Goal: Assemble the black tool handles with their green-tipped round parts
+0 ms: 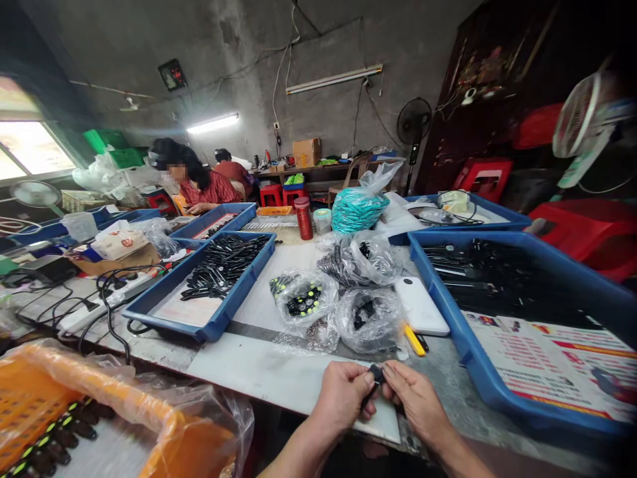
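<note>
Just above the table's front edge, my left hand [343, 396] pinches a small black part [377, 375] between thumb and fingers. My right hand [414, 396] closes on the same part from the right, so the fingertips of both hands nearly meet. Much of the part is hidden by the fingers. A white board [279, 375] lies under and left of the hands. Beyond them stand open plastic bags, one with black and yellow-green pieces [303, 300], another with small black pieces [367, 315].
Blue trays with black parts flank the work area, left [209, 328] and right [465, 338]. A white phone [423, 307] and a yellow-handled tool [414, 340] lie close by. An orange basket [174, 425] is at lower left. Two people sit farther back.
</note>
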Motion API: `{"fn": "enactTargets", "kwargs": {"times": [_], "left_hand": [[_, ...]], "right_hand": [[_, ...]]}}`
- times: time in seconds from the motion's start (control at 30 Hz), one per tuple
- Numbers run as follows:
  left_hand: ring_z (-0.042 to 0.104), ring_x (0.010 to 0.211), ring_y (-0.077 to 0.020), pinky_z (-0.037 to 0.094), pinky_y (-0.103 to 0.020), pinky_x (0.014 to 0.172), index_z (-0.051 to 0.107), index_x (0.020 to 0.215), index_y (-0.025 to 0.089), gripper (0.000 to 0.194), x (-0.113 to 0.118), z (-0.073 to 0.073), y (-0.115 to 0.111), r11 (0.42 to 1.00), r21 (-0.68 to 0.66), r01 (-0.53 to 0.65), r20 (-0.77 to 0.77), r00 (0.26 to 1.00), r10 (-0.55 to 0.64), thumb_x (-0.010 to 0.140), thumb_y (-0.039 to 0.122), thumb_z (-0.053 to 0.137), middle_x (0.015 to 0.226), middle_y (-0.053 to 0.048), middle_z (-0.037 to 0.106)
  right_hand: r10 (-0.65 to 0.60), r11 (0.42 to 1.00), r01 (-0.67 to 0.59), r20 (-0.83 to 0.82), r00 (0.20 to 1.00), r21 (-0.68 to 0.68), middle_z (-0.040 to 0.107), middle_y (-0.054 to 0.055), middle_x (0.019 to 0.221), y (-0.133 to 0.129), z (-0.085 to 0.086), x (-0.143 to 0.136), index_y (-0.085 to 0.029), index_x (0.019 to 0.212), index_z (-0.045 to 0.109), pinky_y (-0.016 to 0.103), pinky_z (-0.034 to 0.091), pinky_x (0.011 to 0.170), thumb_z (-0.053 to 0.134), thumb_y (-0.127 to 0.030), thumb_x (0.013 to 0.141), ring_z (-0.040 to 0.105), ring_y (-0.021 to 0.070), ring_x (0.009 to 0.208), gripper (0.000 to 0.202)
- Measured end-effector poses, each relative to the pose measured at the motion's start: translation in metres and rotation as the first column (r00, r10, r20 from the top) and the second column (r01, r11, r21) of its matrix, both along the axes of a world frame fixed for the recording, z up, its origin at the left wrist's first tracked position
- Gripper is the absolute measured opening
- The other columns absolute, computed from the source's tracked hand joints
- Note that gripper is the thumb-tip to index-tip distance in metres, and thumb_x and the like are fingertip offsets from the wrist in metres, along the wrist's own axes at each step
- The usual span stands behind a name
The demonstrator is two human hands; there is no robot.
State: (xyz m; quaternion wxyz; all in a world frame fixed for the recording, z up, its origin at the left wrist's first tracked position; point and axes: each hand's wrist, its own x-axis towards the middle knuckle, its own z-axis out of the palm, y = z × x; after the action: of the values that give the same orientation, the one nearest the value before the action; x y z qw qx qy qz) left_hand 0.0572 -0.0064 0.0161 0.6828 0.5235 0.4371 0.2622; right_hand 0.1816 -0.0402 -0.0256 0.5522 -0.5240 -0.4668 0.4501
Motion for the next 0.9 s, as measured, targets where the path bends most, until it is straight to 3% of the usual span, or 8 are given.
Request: {"fn": "enactTargets", "kwargs": {"times": [0.9], "left_hand": [[0.037,0.033,-0.0056,0.03,-0.019,0.035,0.052,0.054,0.012,0.034,-0.0017,-0.004,0.0008,0.999,-0.041,-0.014,0.031,0.999,0.015,0.062,0.045,0.056,0.045,0.002,0.048]], "right_hand": [[0.049,0.999,-0.05,-0.079,0.996,-0.013,0.039,-0.005,0.05,-0.0003,0.0008,-0.0006,-0.016,0.06,0.051,0.021,0.025,0.042,0.053,-0.053,0.076,0.031,0.0102,0.045,0.04]]}}
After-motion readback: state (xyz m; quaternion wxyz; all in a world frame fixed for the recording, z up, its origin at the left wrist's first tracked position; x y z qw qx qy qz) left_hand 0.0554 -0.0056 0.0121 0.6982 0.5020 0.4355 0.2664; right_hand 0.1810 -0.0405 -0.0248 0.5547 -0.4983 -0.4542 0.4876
